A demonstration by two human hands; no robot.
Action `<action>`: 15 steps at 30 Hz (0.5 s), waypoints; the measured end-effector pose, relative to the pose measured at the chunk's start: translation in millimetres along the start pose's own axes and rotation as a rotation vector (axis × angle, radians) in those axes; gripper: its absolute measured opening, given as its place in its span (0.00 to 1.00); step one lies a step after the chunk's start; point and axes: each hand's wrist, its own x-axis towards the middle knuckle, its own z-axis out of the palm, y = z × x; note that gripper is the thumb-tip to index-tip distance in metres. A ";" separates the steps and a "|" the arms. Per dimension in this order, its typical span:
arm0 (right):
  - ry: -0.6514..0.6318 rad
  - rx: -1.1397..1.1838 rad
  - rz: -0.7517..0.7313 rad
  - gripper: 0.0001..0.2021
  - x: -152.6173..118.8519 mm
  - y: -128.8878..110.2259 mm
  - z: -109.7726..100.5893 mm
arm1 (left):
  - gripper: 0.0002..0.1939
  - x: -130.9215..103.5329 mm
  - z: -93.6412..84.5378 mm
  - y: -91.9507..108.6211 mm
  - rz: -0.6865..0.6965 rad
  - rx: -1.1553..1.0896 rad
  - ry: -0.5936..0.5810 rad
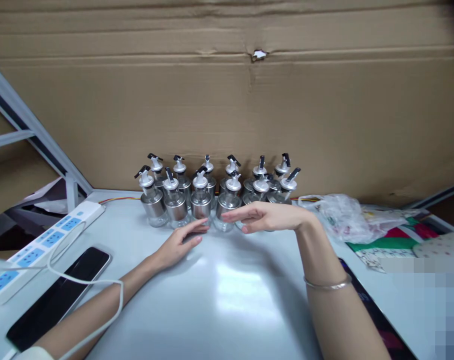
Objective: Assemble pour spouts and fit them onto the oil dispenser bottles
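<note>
Two rows of glass bottles with metal bands, white caps and black-tipped pour spouts stand upright along the back of the table. My left hand is open just in front of the front row, fingers stretched forward and nothing held. My right hand hovers open before the right half of that row, its fingers pointing left. It hides the lower parts of several bottles; whether the fingertips touch the glass I cannot tell. A silver bangle is on my right wrist.
Cardboard rises behind the bottles. On the left lie a white power strip, a black phone and a white cable. A clear plastic bag, patterned cloth and a dark flat device lie to the right.
</note>
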 end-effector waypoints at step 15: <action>-0.226 -0.241 -0.088 0.15 19.2 -31.2 26.6 | 0.38 -17.8 6.7 -2.6 0.481 0.464 0.118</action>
